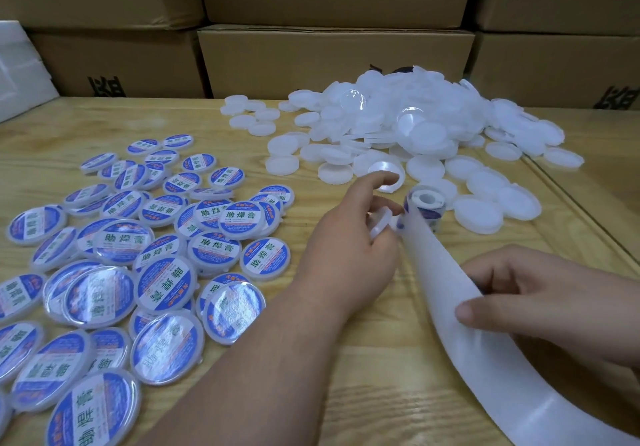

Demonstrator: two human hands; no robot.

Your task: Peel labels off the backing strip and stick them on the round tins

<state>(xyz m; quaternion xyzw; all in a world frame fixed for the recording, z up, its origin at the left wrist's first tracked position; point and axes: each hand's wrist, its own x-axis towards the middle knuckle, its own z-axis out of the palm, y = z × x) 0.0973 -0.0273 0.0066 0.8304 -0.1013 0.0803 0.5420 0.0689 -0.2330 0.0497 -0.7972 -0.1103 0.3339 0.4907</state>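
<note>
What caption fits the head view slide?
Left hand holds a blank tin at the label roll; right hand pulls the backing strip.

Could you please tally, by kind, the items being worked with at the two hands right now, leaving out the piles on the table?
Unlabelled white tin, in the left hand: 1
Label roll: 1
Backing strip, pinched by the right hand: 1
Total: 3

The person is wearing nothing on either forearm: left hand (349,237) and right hand (540,293) are showing bare, no sleeves, rings or gloves
</note>
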